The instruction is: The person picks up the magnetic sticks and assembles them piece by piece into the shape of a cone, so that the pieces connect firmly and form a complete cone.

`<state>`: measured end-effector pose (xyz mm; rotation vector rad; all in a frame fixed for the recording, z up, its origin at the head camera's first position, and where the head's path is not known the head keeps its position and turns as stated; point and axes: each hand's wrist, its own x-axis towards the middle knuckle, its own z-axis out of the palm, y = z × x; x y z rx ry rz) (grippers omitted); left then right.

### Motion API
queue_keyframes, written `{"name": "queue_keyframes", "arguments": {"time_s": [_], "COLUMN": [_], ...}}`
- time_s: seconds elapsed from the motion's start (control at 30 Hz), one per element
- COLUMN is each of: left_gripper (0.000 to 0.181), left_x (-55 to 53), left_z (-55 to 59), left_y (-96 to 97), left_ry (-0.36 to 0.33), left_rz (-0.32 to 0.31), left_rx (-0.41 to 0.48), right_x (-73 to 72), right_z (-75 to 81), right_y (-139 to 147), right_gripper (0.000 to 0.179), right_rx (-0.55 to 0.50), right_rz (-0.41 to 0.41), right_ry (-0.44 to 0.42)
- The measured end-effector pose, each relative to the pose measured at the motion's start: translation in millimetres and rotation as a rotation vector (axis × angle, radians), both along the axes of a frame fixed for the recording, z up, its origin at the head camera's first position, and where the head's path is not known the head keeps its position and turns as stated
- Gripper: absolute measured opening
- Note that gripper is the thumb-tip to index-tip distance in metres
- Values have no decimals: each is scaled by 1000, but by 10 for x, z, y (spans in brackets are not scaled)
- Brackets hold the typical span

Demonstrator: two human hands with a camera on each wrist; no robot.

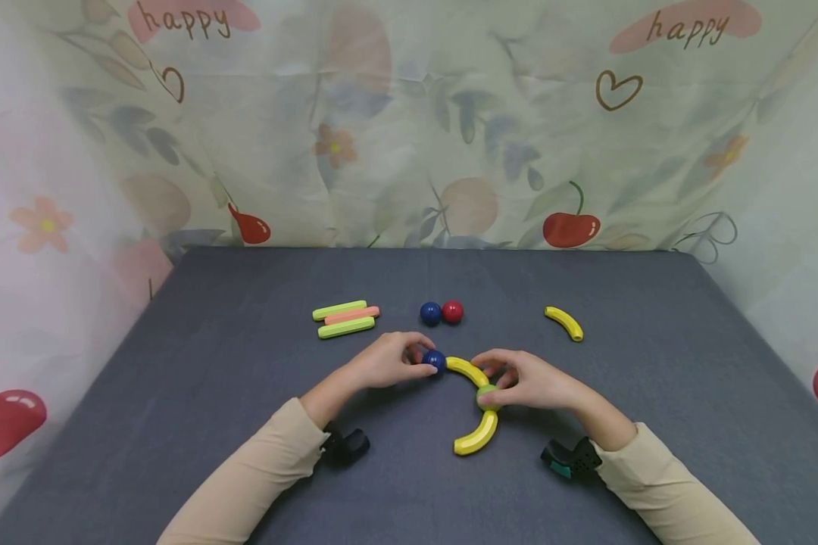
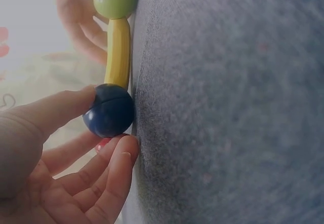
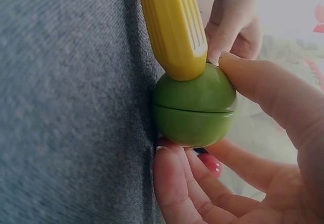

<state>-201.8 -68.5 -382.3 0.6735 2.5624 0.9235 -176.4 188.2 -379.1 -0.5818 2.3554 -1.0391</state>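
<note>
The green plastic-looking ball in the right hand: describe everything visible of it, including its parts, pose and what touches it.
The glossy green plastic-looking ball has a thin dark seam, as if two halves meet. It rests on the dark grey fabric-like tabletop, between the upper curved yellow plastic-looking rod and the lower curved yellow plastic-looking rod; both appear to touch it. The right hand pinches it between thumb and fingers, partly hiding it.

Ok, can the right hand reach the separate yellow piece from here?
Likely yes, after releasing the green ball: only bare table lies between the right hand and that separate yellow piece.
</note>
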Motion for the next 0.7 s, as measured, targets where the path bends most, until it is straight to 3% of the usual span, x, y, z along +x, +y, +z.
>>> {"name": "queue_keyframes", "arguments": {"time_s": [0.47,0.7], "left_gripper": [37,32], "left_x": [3,-6], "left_z": [-5,6], "left_y": [34,85], "left_ry": [-13,-9], "left_rz": [-1,-17], "left_rx": [29,43], "right_x": [28,23], "right_z": [-21,-33], "right_y": [-72,-113], "right_gripper": [66,53], "right_rx": [0,10], "right_rz": [9,-1], "right_ry": [-1,-3]}}
